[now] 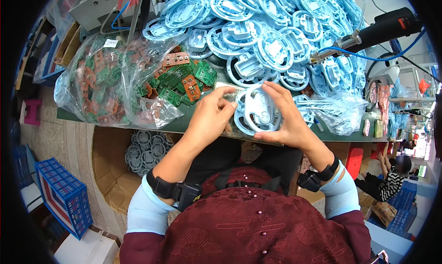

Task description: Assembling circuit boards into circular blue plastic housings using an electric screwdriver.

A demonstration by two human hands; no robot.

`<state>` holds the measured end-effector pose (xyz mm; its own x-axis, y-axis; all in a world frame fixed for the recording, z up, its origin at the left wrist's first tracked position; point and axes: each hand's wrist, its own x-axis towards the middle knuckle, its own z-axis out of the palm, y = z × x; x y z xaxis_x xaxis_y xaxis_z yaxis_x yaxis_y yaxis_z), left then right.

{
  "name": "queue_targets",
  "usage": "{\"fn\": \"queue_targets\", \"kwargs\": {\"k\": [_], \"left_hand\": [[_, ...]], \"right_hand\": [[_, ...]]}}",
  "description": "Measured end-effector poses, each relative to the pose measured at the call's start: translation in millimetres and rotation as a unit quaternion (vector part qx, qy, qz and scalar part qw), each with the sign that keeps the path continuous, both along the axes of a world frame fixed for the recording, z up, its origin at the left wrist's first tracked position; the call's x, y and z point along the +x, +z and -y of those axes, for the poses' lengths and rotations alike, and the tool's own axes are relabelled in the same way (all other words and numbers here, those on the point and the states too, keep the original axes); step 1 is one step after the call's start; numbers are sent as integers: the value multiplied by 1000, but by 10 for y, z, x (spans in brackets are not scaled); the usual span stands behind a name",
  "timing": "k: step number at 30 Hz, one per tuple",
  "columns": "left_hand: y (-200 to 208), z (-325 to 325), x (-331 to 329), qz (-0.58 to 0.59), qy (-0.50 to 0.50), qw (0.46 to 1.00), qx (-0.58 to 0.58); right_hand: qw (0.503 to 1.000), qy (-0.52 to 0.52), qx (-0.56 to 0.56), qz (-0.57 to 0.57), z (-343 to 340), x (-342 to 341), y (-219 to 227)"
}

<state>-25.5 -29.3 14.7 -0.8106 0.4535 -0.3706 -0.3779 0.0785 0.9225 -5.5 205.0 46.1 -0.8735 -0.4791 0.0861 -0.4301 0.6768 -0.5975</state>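
Observation:
A light blue plastic toy steering wheel part (252,111) is tilted over the table's front edge, in front of my body. My right hand (291,122) grips its right side, with the thumb low and the fingers over the top. Beside its left rim, my left hand (208,115) is closed, thumb and forefinger nearly together; what they pinch is too small to tell. Beneath the wheel part, another light blue round part and a flat base partly show. Loose green and orange-brown circuit boards (180,82) lie just beyond my left hand.
A large heap of light blue wheel parts (271,43) covers the table's back. At left lies a clear bag of circuit boards (103,86). A black power screwdriver (386,31) hangs at right. Below, a cardboard box (110,176) holds grey-blue parts. Another person (391,178) sits far right.

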Motion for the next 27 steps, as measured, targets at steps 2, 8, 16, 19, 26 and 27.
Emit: {"fn": "queue_targets", "kwargs": {"k": [2,8,16,19,26,27], "left_hand": [[-23,1,29,-73,54,996,16],[25,3,57,-57,33,997,46],[36,-17,67,-99,65,992,38],[82,-26,90,-58,61,993,77],[25,68,44,-22,23,997,75],[-4,82,49,-20,43,998,49]], "right_hand": [[1000,-11,-10,-10,-9,-13,26],[996,-24,5,-87,50,-46,7],[981,-32,32,-189,142,-57,69],[977,-26,46,-206,168,-56,78],[995,19,8,-93,68,-14,8],[996,37,28,-76,62,3,-7]]}}
